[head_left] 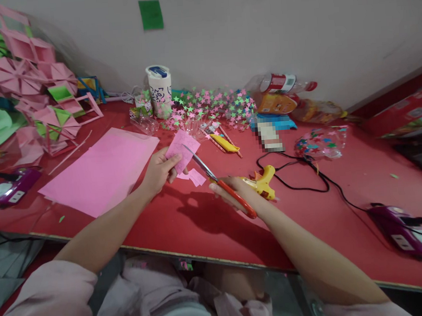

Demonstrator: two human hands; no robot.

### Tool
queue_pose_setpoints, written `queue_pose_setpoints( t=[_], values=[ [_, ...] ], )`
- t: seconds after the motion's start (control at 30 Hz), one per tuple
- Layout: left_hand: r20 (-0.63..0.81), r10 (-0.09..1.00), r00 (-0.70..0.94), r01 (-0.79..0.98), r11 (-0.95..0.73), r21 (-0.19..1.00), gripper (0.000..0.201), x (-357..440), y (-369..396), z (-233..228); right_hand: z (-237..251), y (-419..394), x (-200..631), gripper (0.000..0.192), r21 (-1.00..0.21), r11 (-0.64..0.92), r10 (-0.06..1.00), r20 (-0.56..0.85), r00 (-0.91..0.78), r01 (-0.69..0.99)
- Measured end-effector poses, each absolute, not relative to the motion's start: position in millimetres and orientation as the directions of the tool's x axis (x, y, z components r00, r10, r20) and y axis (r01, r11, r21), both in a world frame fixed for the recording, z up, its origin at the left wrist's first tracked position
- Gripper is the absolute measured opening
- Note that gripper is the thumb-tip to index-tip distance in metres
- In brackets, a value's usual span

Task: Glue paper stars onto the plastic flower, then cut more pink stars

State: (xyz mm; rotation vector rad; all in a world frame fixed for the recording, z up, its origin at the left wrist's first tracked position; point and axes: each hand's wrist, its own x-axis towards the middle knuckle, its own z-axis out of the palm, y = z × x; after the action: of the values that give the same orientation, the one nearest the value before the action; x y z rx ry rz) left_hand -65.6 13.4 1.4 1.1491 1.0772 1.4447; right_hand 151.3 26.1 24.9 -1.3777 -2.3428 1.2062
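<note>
The left hand (160, 169) pinched a small pink paper piece (182, 150) taut, so the right hand's (235, 191) gripped red-handled scissors (218, 181) could cut it

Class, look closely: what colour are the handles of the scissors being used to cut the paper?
Orange-red, clearest in the head view, where the right hand grips the scissors.

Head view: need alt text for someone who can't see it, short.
A person's left hand holds a small pink paper piece above a red table while the right hand works orange-handled scissors, blades at the paper's edge. Nearby lie a large pink sheet, pink offcuts, a yellow glue gun and scattered paper stars.
</note>
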Motion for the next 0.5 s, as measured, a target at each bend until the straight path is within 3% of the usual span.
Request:
queue_pose_setpoints(
  t=[0.37, 0.5],
  values=[
    [0.115, 0.987, -0.115, -0.18, -0.135, 0.974, 0.029, -59.6, 13.8, -1.2, 26.8, 21.1, 146.1, 0.049, -0.741, 0.141, 0.802, -0.303, -0.514, 0.657],
    [0.119, 0.991, -0.065, -0.193, -0.13, 0.973, 0.029, -60.8, 14.5, -2.4, 26.0, 20.2, 146.2, 0.047, -0.751, 0.172, 0.807, -0.264, -0.528, 0.638]
  ],
)
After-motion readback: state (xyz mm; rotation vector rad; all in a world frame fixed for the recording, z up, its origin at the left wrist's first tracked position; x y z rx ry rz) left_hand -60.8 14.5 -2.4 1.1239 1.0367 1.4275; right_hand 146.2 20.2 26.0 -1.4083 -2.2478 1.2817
